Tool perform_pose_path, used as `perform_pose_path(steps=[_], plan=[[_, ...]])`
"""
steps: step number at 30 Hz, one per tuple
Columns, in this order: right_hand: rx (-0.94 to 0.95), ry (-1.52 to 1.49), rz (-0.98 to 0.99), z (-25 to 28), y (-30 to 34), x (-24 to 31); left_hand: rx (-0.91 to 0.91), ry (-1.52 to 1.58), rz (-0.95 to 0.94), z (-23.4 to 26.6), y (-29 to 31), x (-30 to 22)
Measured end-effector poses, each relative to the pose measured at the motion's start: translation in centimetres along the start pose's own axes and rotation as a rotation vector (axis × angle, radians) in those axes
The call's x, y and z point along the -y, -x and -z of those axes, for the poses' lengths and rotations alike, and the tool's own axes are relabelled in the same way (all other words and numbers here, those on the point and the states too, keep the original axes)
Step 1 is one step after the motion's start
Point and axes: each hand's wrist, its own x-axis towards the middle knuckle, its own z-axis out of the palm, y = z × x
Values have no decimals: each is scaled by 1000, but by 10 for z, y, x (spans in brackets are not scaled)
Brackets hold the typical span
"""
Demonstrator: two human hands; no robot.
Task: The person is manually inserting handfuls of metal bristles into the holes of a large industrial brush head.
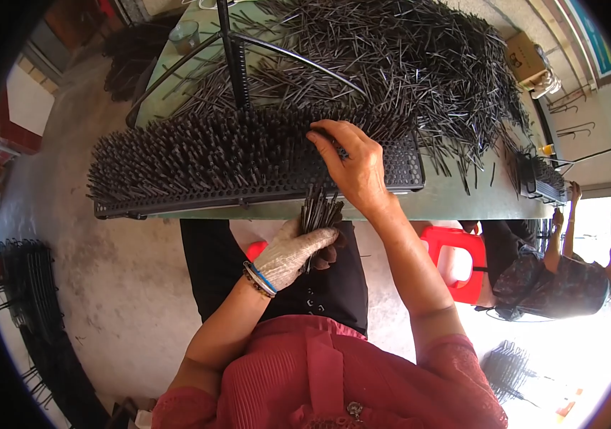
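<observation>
My left hand [291, 254], in a pale work glove, is wrapped round an upright bundle of thin dark rods [317, 206] just below the table edge. Beyond it lies a long black perforated rack [245, 194]. Dark rods [191, 154] stand upright in its holes, packed over the left and back portions, while bare holes show along the front right. My right hand [359, 168] is bare and hangs over the right half of the rack. Its thumb and forefinger are bent together near the standing rods; what is between the fingertips, if anything, is hidden.
A heap of loose rods [420, 71] covers much of the green table [463, 204]. A black metal frame [232, 57] rises behind the rack, and a cup [185, 36] stands far left. At right, another person [555, 282] works at a smaller rack [543, 179] near a red stool [466, 264].
</observation>
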Motion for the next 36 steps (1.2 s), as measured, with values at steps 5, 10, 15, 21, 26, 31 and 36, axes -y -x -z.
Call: perform_pose_path(steps=[5,10,15,21,26,31,36], plan=[[-3,-13,-4,-1,2,-3,20,10,2,0,2,-2],[68,47,115,-2,0,-4,49,3,-8,2,0,2],[157,111,228,-1,-4,-8,77,28,9,3,-1,4],[15,-156,-189,21,2,8,73,0,-29,4,3,1],[416,-317,-419,47,14,8,146,-104,-132,-2,7,-13],[424,-574,-647,49,21,3,179,-158,-92,-3,4,-14],[-11,-350,-587,46,8,1,107,-178,-62,1,-1,-6]])
